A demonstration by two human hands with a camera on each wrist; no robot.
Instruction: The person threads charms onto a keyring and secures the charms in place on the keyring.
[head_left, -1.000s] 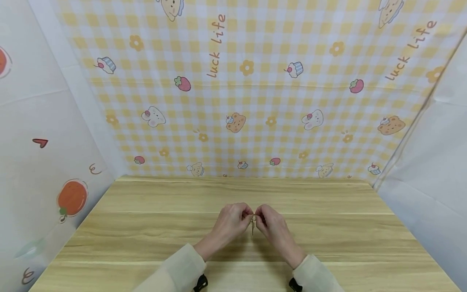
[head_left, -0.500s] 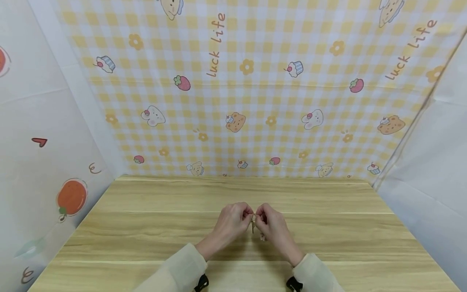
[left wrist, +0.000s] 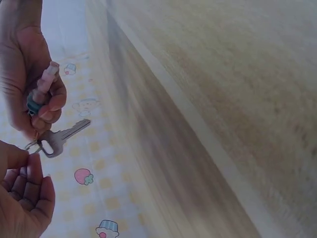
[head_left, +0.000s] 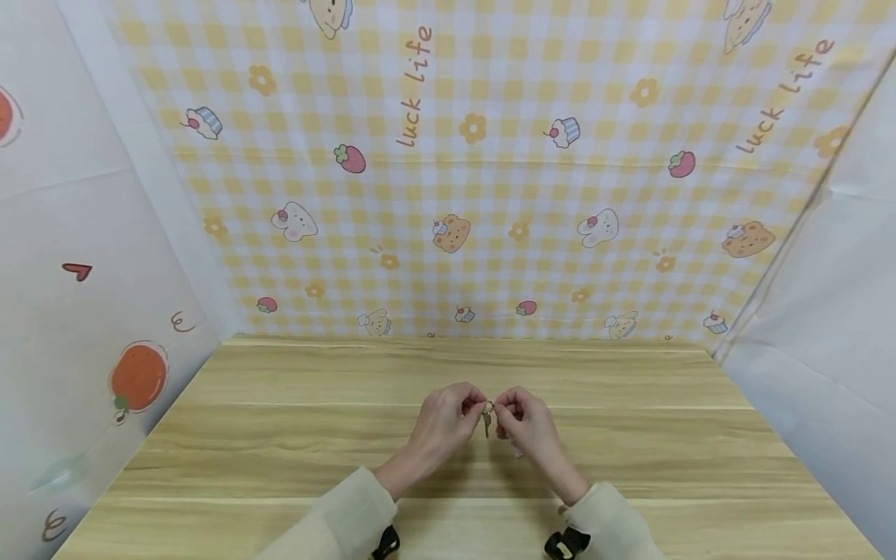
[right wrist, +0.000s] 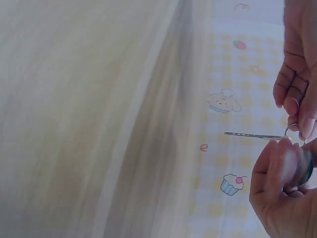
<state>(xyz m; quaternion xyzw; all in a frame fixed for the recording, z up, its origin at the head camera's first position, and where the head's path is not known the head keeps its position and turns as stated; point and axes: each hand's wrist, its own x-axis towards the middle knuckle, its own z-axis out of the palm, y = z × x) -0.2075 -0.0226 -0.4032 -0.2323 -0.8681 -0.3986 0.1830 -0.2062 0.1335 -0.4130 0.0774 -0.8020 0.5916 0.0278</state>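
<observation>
A silver key [left wrist: 64,139] hangs from a small metal key ring [head_left: 489,405] held above the table between both hands. My left hand [head_left: 444,416] pinches the ring between thumb and forefinger from the left. From the right, my right hand [head_left: 530,424] pinches the ring's other side with its fingertips. A pink and teal charm [left wrist: 45,87] lies against the curled fingers of the right hand; its lower end shows below that hand in the head view. Edge-on in the right wrist view, the key [right wrist: 252,134] points away from the hands.
The wood-grain table [head_left: 315,435] extends under both hands. A yellow checked cloth [head_left: 518,187] with cartoon prints rises behind it, and white cloth [head_left: 826,311] borders the sides. Black straps [head_left: 568,543] sit near both sleeves.
Both hands have lifted slightly with the ring and key. The right wrist has turned a little, and the charm below it has shifted right and shows more than a second ago.
</observation>
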